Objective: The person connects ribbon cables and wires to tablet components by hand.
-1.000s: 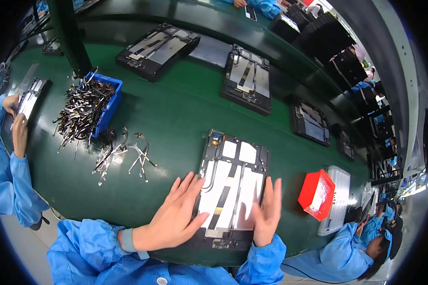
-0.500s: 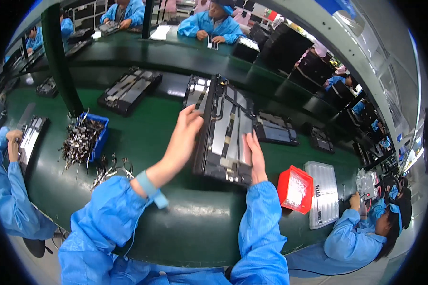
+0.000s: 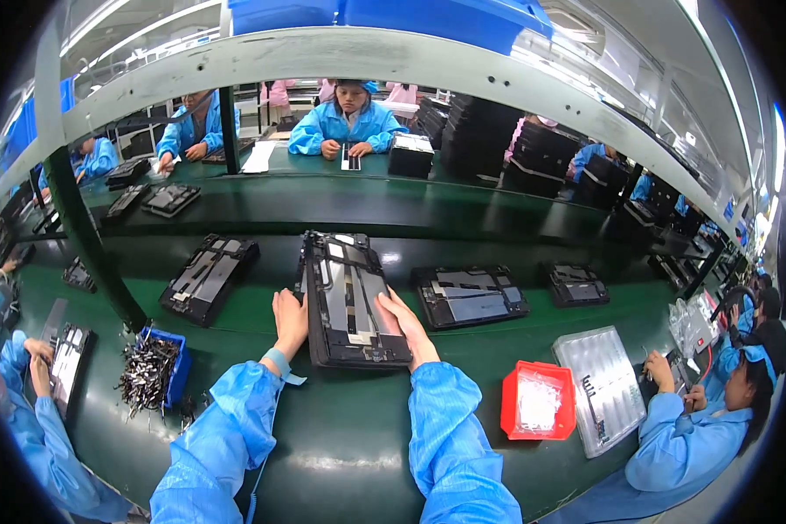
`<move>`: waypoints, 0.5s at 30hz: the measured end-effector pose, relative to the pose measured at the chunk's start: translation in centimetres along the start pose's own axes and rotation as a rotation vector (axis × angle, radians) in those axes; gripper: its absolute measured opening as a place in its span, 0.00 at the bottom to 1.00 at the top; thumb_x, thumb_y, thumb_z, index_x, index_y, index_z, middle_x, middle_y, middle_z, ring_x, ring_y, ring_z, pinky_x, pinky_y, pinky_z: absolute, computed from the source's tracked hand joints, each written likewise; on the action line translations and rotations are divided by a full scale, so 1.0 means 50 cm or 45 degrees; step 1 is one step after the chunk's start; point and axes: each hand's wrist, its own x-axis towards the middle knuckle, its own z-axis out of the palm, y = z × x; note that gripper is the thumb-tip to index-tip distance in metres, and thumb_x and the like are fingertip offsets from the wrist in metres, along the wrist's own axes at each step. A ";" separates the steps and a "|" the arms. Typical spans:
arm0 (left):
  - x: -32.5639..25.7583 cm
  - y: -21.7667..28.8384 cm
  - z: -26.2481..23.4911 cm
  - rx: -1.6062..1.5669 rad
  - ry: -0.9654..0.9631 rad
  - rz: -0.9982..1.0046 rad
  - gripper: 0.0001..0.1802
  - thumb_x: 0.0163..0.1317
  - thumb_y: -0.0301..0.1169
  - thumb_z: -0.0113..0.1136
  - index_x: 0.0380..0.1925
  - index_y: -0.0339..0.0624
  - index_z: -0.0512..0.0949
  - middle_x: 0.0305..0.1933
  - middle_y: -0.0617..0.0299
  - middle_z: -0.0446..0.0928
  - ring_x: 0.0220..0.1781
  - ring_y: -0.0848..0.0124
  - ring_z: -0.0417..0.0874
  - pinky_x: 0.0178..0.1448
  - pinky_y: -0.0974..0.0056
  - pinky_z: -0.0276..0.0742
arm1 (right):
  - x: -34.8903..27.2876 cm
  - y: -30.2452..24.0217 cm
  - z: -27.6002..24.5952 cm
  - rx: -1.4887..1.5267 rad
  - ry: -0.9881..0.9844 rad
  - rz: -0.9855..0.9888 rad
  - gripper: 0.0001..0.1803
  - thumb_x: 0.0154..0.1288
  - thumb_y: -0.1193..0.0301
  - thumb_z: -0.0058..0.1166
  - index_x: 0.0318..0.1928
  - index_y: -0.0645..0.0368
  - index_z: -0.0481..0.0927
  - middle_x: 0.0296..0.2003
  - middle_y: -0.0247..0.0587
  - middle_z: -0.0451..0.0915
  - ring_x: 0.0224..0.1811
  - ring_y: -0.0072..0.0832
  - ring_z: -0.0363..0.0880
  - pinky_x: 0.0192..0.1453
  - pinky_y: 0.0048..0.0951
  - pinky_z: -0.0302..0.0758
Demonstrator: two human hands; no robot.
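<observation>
A thick stack of opened tablets (image 3: 351, 293), dark-framed with grey battery panels and black strips showing on top, is in front of me. My left hand (image 3: 289, 321) is at its left side, with the thumb up near the edge and the other fingers mostly hidden. Along the right side lies my right hand (image 3: 408, 329), its fingers stretched over the top panel's right edge and its palm against the side. The stack is held between both hands; whether its underside touches the green bench cannot be told. A pale blue band circles my left wrist.
Similar tablet stacks stand left (image 3: 210, 278) and right (image 3: 470, 295) on the green bench (image 3: 341, 467). A blue bin (image 3: 176, 371) of small flex cables, a red bin (image 3: 538, 402) and a clear tray (image 3: 598, 384) lie nearer. Co-workers sit at both sides and across; a green post rises left.
My view has tipped up. The tablet stack, tilted up on its side before, now lies flatter. My left hand has come down from its upper left edge to its lower left side.
</observation>
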 end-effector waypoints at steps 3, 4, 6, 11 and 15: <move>0.011 0.036 -0.034 -0.692 0.056 -0.309 0.23 0.58 0.38 0.65 0.46 0.36 0.68 0.41 0.49 0.78 0.39 0.57 0.81 0.40 0.55 0.78 | 0.014 -0.015 -0.019 -0.124 -0.080 0.135 0.35 0.65 0.65 0.59 0.68 0.60 0.61 0.55 0.36 0.75 0.56 0.21 0.74 0.61 0.21 0.68; 0.013 0.052 -0.058 -1.008 -0.074 -0.480 0.23 0.58 0.37 0.67 0.45 0.39 0.66 0.39 0.54 0.78 0.36 0.64 0.81 0.35 0.57 0.78 | 0.011 -0.023 -0.019 -0.153 -0.058 0.135 0.37 0.64 0.64 0.61 0.68 0.61 0.61 0.55 0.36 0.75 0.55 0.21 0.75 0.60 0.21 0.69; 0.007 0.059 -0.082 -1.139 -0.108 -0.487 0.24 0.57 0.36 0.68 0.46 0.42 0.65 0.37 0.62 0.75 0.35 0.74 0.78 0.31 0.61 0.75 | 0.022 -0.022 -0.029 -0.162 0.065 0.067 0.38 0.62 0.64 0.63 0.68 0.63 0.61 0.55 0.37 0.76 0.54 0.22 0.75 0.59 0.21 0.71; -0.073 0.060 -0.177 -1.220 -0.079 -0.571 0.28 0.57 0.35 0.67 0.53 0.43 0.62 0.44 0.58 0.74 0.42 0.70 0.78 0.39 0.59 0.76 | 0.036 -0.040 -0.069 -0.125 0.257 -0.119 0.41 0.59 0.67 0.65 0.68 0.65 0.59 0.55 0.40 0.75 0.55 0.23 0.76 0.60 0.20 0.71; -0.191 0.050 -0.279 -1.282 -0.114 -0.625 0.29 0.60 0.38 0.64 0.55 0.47 0.61 0.47 0.61 0.73 0.46 0.70 0.76 0.45 0.54 0.69 | 0.039 -0.048 -0.082 -0.268 0.394 -0.194 0.46 0.57 0.61 0.66 0.69 0.67 0.57 0.62 0.47 0.69 0.64 0.30 0.69 0.68 0.28 0.63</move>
